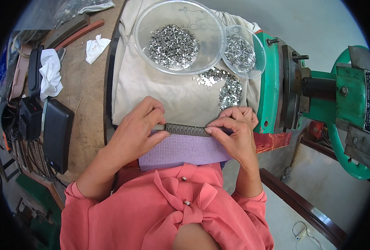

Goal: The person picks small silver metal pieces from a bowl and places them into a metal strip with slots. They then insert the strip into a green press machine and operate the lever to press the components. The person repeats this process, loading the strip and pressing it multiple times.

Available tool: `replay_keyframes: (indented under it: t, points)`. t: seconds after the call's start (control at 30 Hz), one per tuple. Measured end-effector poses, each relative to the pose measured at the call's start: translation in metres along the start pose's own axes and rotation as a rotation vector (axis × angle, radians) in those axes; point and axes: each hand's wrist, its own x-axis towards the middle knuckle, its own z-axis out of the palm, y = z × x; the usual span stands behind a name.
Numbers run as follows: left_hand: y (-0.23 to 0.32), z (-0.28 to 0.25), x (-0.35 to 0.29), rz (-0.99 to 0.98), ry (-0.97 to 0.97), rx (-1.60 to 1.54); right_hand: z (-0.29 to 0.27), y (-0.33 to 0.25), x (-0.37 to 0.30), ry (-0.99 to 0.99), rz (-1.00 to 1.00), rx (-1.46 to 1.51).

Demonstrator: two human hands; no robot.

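Note:
A dark metal bar with a row of slots [187, 129] lies across the near edge of the cloth-covered work surface, above a purple woven mat [178, 150]. My left hand [141, 127] pinches its left end between thumb and fingers. At the right end, my right hand [235, 129] grips it the same way, thumb toward me. Just beyond the right hand lies a loose pile of small shiny metal pieces [230, 92]. Farther back, a large clear plastic bowl [212, 46] holds many short metal pieces, and a smaller clear bowl [260, 58] beside it holds thin metal pins.
Green machinery with a handwheel [353, 173] stands at the right, its green frame [270, 83] bordering the cloth. On the wooden table [87, 89] at the left are a black case [57, 135], crumpled white tissues [50, 74] and a reddish bar [80, 33].

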Motion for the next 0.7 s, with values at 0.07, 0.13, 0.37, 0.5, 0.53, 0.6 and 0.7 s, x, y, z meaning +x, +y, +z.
replay_keyframes:
  t: [0.07,0.13,0.37,0.5,0.53,0.6,0.7]
  points:
    - [-0.002,0.0,0.0,0.019,0.001,0.01,-0.001,0.001,-0.001,0.0,0.006,0.006]
    - [-0.002,0.0,0.0,0.023,0.003,0.017,-0.001,0.0,-0.001,0.0,0.016,0.021]
    - [0.0,0.001,0.0,0.008,0.008,0.031,-0.005,0.003,-0.005,0.008,0.011,0.03]
    - [-0.001,0.002,0.001,0.126,0.052,0.112,-0.006,0.003,-0.007,0.027,0.034,0.063]
    - [0.0,0.002,0.001,0.11,0.045,0.096,-0.007,0.002,-0.007,0.036,0.041,0.072]
    - [0.002,0.001,0.0,0.076,0.035,0.068,-0.012,0.002,-0.005,0.054,0.053,0.128]
    - [0.001,0.001,0.001,0.077,0.029,0.083,-0.018,0.0,0.0,0.105,0.067,0.197]
